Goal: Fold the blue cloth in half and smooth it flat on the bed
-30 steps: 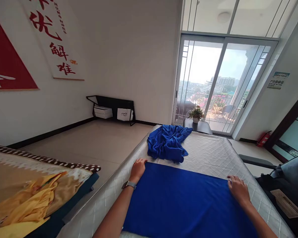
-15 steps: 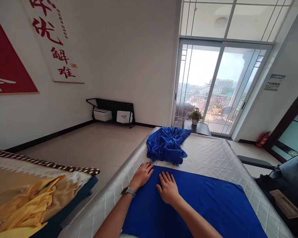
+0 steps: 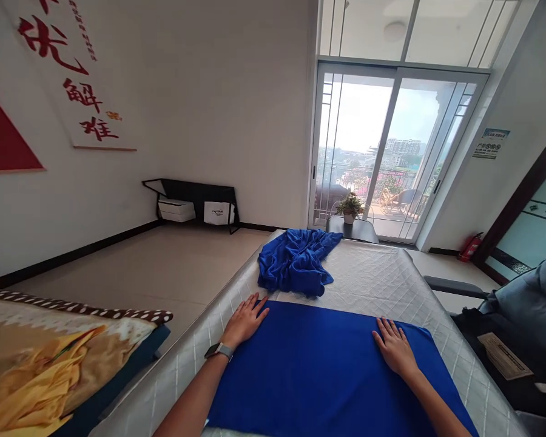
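A blue cloth [image 3: 300,364] lies spread out on a quilted silver-grey surface [image 3: 377,267]. My left hand [image 3: 244,320] rests flat with fingers apart on the cloth's far left corner, a watch on its wrist. Toward the far right part of the cloth, my right hand [image 3: 395,347] lies flat, palm down, holding nothing. A second blue cloth [image 3: 295,261], crumpled into a heap, sits just beyond the far edge of the spread one.
Yellow and tan fabrics [image 3: 50,382] lie at the lower left. A potted plant [image 3: 349,207] stands on a dark chair [image 3: 357,230] past the far end. At the right are a dark seat [image 3: 528,309] and a fire extinguisher [image 3: 471,247].
My right hand has slid across the cloth to the right, away from my left hand, and the cloth looks smoother there. My left hand stays at the corner. The view has shifted slightly.
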A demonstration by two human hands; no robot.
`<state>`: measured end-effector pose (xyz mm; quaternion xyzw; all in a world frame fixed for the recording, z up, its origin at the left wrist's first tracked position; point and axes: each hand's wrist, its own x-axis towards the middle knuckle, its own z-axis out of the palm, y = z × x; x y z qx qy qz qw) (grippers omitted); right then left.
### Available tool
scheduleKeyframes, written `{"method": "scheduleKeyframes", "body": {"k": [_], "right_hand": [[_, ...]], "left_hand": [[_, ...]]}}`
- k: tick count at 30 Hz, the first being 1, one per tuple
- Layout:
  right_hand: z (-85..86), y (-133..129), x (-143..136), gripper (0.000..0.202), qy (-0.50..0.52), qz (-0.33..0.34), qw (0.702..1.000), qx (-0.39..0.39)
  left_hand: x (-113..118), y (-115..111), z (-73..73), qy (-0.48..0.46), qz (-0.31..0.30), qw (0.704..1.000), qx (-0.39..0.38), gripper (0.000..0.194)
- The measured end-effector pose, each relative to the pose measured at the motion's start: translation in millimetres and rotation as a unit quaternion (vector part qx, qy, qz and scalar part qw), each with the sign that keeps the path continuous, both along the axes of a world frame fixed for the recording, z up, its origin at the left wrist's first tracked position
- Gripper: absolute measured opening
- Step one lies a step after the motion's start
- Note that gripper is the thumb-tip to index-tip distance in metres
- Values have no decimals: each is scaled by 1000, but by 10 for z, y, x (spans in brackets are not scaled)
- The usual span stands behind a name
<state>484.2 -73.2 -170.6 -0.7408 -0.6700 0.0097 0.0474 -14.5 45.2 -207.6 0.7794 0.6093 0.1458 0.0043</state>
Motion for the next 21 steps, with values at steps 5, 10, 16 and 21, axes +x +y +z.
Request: {"method": "scheduleKeyframes", "body": {"k": [5,10,16,21], "right_hand": [[114,-269,716,43,-35,-82,995,35],[148,-326,795,40,-35,-101,993,46],[210,-205,615,48,-57,-122,989,58],[226,41,-202,55,-70,-62,993,72]], "left_hand": [[21,27,-37,12,0,1000,2,54],[44,-4,-1,23,-2,1000,-6,57],[58,-29,24,25,6,1000,-1,55],[63,-38,31,38,16,999,-4,57]]}}
